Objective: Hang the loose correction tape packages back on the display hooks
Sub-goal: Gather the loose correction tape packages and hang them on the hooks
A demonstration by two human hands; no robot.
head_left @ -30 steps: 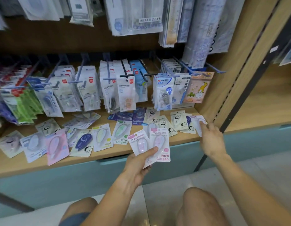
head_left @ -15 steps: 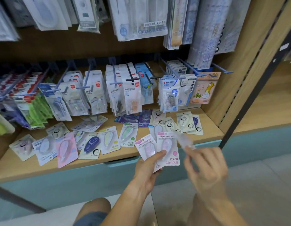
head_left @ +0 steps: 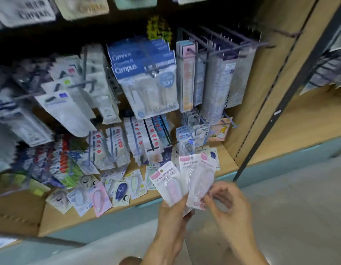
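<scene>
pink Campus correction tape packs (head_left: 185, 178) fanned upright, hang-holes up, gripped by left hand (head_left: 175, 211), pinched by right hand (head_left: 227, 205), loose packs (head_left: 100, 197) scattered on shelf (head_left: 56, 217)

My left hand (head_left: 173, 211) and right hand (head_left: 226, 202) hold fanned packages (head_left: 185, 178) before the shelf (head_left: 127, 213); loose packages (head_left: 100, 196) lie on it to their left, hooks (head_left: 223, 44) above
</scene>
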